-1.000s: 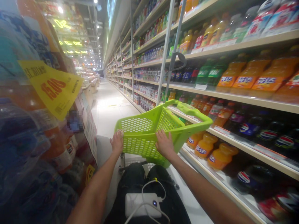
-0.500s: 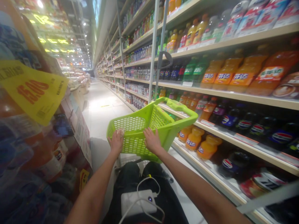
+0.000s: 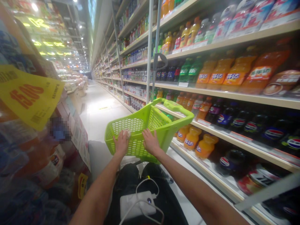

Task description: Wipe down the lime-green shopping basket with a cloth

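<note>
A lime-green plastic shopping cart (image 3: 167,132) with a perforated basket stands sideways just beyond my knees, its handle to the right. My left hand (image 3: 120,145) is at the near rim of the basket, fingers pressed on a small crumpled whitish tissue or cloth (image 3: 127,133) that partly shows beside the fingertips. To the right of it, my right hand (image 3: 151,143) grips the same rim, with the fingers over the edge and the thumb apart. On my lap lies a white power bank (image 3: 136,204) with a white cable (image 3: 154,182) plugged in.
Shelves (image 3: 225,93) of drink bottles run along the right side, close to the cart. At left, stacked goods (image 3: 42,156) carry a yellow price sign (image 3: 30,97). The tiled aisle floor (image 3: 100,103) stretches ahead. A metal bar (image 3: 264,195) crosses the lower right.
My left hand has slid right along the rim with the tissue or cloth, closer to my right hand. My right hand stays on the rim. The view has shifted slightly.
</note>
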A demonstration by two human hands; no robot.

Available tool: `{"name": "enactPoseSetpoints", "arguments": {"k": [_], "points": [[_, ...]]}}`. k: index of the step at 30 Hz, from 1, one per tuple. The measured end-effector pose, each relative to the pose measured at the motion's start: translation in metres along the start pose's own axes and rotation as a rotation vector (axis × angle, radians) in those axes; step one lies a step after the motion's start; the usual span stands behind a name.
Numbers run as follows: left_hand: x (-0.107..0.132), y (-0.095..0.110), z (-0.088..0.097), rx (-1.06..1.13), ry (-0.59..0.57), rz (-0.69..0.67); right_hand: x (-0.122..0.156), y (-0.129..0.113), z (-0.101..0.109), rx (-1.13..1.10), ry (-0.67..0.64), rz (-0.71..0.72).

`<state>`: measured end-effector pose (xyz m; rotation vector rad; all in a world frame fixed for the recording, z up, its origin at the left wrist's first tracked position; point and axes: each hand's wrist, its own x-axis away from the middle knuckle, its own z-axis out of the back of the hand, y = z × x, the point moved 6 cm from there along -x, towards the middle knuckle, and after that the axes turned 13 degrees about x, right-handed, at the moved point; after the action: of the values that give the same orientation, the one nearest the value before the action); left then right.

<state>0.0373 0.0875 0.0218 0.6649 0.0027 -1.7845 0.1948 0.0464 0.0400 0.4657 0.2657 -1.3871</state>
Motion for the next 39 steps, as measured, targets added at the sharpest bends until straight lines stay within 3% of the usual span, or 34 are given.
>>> {"name": "enactPoseSetpoints", "arguments": {"k": [2, 7, 10, 17, 27, 32, 36, 39], "points": [[-0.001, 0.004, -0.002, -0.01, -0.009, -0.003, 0.001, -0.002, 0.001, -0.013, 0.012, 0.005], [-0.001, 0.043, -0.018, -0.005, -0.084, -0.134, 0.002, -0.008, 0.002, -0.039, 0.038, 0.02], [-0.003, 0.056, -0.022, 0.031, -0.093, -0.138, 0.001, -0.008, 0.003, -0.054, 0.05, 0.034], [-0.007, 0.034, -0.02, 0.071, -0.128, 0.074, -0.005, -0.035, -0.002, -0.112, 0.017, 0.215], [0.009, 0.006, -0.013, -0.077, -0.209, -0.007, -0.04, -0.059, -0.003, 0.001, 0.071, 0.154], [0.011, 0.005, -0.012, -0.114, -0.231, -0.034, -0.035, -0.043, -0.007, 0.023, 0.076, 0.204], [0.011, 0.009, -0.012, -0.099, -0.225, -0.009, -0.022, -0.019, -0.004, 0.019, 0.097, 0.134], [0.011, 0.012, -0.013, -0.094, -0.222, 0.01, -0.021, -0.021, -0.003, -0.014, 0.118, 0.125]]}}
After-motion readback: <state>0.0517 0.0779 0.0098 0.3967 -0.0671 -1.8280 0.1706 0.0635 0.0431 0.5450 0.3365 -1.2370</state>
